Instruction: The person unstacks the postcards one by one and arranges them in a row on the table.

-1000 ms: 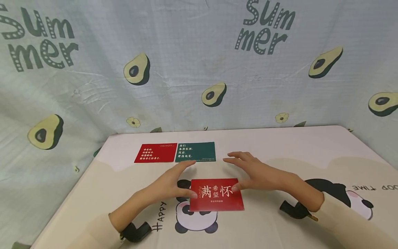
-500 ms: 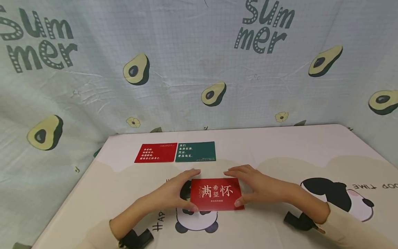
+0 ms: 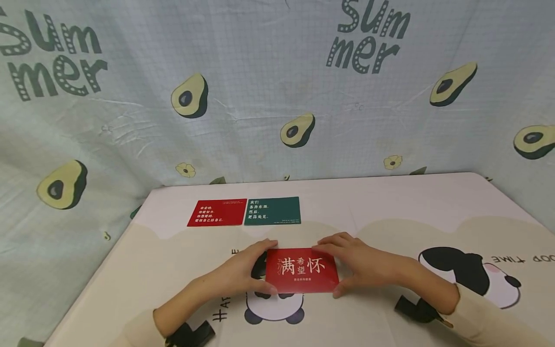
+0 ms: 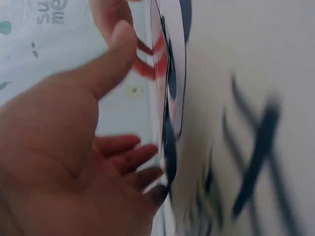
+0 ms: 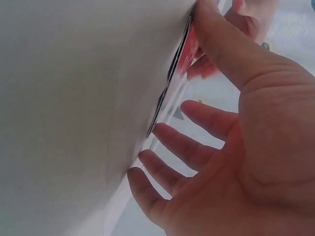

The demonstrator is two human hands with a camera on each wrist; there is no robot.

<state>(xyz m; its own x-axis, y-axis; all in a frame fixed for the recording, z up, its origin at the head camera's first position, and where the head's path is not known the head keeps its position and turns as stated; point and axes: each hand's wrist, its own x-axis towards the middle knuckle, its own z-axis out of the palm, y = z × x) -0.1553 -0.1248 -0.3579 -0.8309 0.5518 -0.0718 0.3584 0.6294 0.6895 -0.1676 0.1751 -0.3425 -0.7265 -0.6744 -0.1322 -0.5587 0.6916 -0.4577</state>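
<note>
A red card (image 3: 302, 271) with white Chinese characters lies flat on the table in front of me. Its edge shows as thin dark and light lines in the right wrist view. My left hand (image 3: 236, 270) is at the card's left side, thumb by the near corner and fingers by the far one. Opposite it, my right hand (image 3: 368, 265) spans the right side, the thumb at the near corner and the index finger overlapping the far edge. In the right wrist view, the right thumb (image 5: 231, 49) and a fingertip meet the card's ends. Both hands have loosely spread fingers.
Behind the hands, a red card (image 3: 218, 212) and a green card (image 3: 272, 211) lie side by side. The pale table (image 3: 355, 313) carries printed pandas and lettering. A curtain (image 3: 243, 96) with avocado prints hangs behind it.
Both hands have come down and toward me, from over the card to its left and right sides. The right thumb has shifted off the card's face to its near corner. The card stays put.
</note>
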